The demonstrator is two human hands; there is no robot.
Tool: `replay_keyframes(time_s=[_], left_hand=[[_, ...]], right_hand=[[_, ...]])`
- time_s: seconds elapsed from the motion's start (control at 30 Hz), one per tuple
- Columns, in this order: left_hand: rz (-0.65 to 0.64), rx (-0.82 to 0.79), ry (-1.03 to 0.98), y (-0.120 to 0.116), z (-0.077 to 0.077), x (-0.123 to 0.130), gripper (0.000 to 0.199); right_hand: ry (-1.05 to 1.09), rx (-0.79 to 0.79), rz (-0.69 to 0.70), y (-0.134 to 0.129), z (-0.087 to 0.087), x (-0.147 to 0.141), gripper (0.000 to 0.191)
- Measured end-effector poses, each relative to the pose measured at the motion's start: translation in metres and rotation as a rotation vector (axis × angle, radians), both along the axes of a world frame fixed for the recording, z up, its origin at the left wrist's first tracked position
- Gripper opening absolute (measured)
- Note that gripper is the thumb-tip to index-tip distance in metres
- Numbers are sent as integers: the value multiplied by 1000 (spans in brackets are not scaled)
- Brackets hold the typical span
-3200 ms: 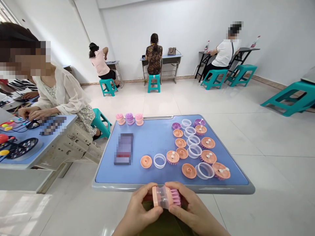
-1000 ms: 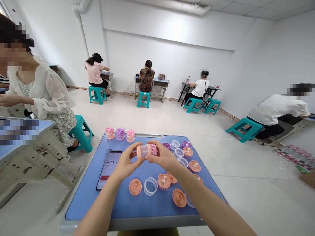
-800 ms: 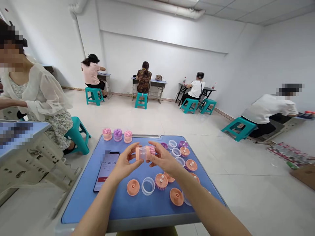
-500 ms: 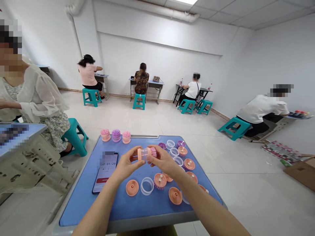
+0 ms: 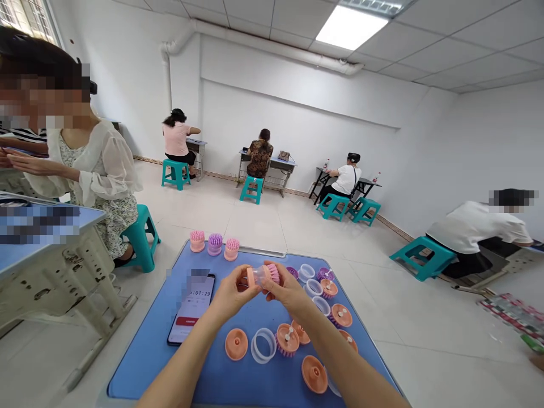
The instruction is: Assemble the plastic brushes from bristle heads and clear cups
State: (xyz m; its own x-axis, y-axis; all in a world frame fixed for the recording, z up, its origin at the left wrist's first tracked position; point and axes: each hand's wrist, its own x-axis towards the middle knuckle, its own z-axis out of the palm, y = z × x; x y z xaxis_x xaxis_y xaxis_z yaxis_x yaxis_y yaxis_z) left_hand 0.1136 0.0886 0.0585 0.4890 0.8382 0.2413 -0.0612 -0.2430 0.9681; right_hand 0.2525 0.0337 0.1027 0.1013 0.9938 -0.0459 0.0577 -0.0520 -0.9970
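Against 3.2 s earlier: the brush (image 5: 260,276) has gone from bottom centre, at the desk's near edge, to mid-frame over the desk. Bristles point right, as before. The view has tilted up; ceiling and lit ceiling panel (image 5: 352,27) now show at the top. The phone (image 5: 193,309) timer, masked then, now reads 01:29 in its visible digits.

Hands: left hand (image 5: 233,294) gripping the smooth orange end; right hand (image 5: 293,292) gripping the bristled end. Clear middle of the brush visible between them.

Surface: blue desk (image 5: 147,360), lower centre. Three upright brushes (image 5: 215,245), pink, purple, pink, in a row at its far left. Phone lies left of centre. Below the hands, left to right: orange disc (image 5: 236,344), clear ring (image 5: 255,352), orange bristled head (image 5: 285,343) with white stem up. Larger orange disc (image 5: 312,378) at bottom, right of centre. Right side: column of clear rings (image 5: 314,287) beside orange heads (image 5: 341,315) and one purple head (image 5: 325,274); right arm covers part.

Room: person in sheer white top (image 5: 102,164) at left; seated people in pink (image 5: 175,139), patterned brown (image 5: 259,158) and white (image 5: 347,178) along the back; another in white (image 5: 471,226) at right. All five on teal stools. Bottles (image 5: 510,311), lower right.
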Motion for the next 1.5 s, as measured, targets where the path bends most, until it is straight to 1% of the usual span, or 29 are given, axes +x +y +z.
replay_keyframes(time_s=[0.13,0.23,0.33,0.4,0.47,0.57,0.63,0.67,0.77,0.8,0.87,1.0,1.17,1.27,1.33,1.4,1.5], left_hand=[[62,41,18,-4,-1,3,38],[109,14,3,-8,1,8,41],[141,-25,4,-14,3,11,39],[144,-35,42,-16,2,12,37],[162,-24,119,-16,0,12,39],[282,56,210,-14,-5,11,46],[361,148,216,-11,-8,10,44],[370,194,214,-10,-9,10,39],[314,293,210,-12,-8,11,22],[285,320,215,-13,-8,12,19],[238,380,239,-17,-7,13,22],[191,497,286,-24,-8,16,26],[213,591,308,-25,-10,15,28],[234,658,305,-27,-11,16,29],[248,721,270,-29,-11,16,30],[266,800,206,-33,-9,16,31],[280,920,99,-40,-4,14,27]], right_hand=[[59,-34,-49,3,-7,1,59],[173,-50,-67,7,-12,3,60],[295,-70,-55,11,-17,5,53],[307,-82,-63,14,-20,5,46],[217,-66,-85,19,-22,5,41],[10,-8,-127,31,-22,7,41],[-92,21,-171,44,-23,10,45],[-132,32,-195,51,-23,11,47],[-288,69,-259,73,-29,15,52],[-341,81,-270,80,-31,16,52],[-438,101,-273,91,-38,15,50],[-582,118,-235,107,-51,8,50],[-687,117,-208,114,-59,0,51],[-724,110,-187,108,-57,-7,56],[-753,134,-130,100,-52,-15,58],[-800,203,-26,94,-45,-26,54],[-888,383,90,93,-36,-46,46]])
